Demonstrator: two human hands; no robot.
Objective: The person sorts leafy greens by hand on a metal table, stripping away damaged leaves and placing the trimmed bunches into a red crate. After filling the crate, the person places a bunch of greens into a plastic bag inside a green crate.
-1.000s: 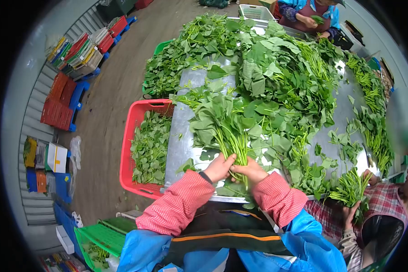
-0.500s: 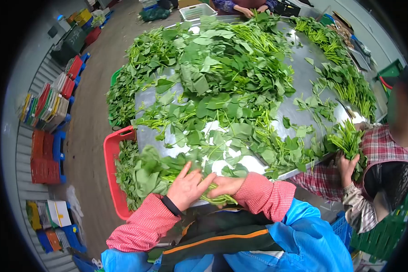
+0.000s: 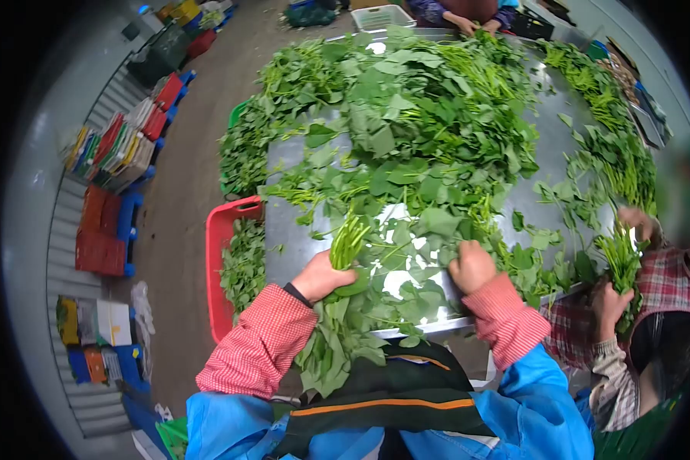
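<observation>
My left hand (image 3: 322,274) is wrapped round a bunch of leafy greens (image 3: 348,244). Its pale stems point up past my thumb, and its leaves hang below over the table's near edge. To the right, my right hand (image 3: 471,267) is curled closed just above loose greens on the metal table (image 3: 295,230); whatever its fingers pinch is hidden. Between my hands lie scattered stems and leaves (image 3: 406,249). A large heap of leafy greens (image 3: 437,115) covers the middle of the table beyond them.
A red crate (image 3: 221,284) of greens stands at the table's left, with a green crate (image 3: 236,115) behind it. At right, a co-worker's hand (image 3: 612,305) grips another bunch. Another person's hands (image 3: 471,24) work at the far edge. Bundled greens (image 3: 629,165) line the right side.
My left hand has turned the bunch from lying leftward to stems up, leaves hanging down. My right hand has left the stems and moved right over the table. The view has shifted.
</observation>
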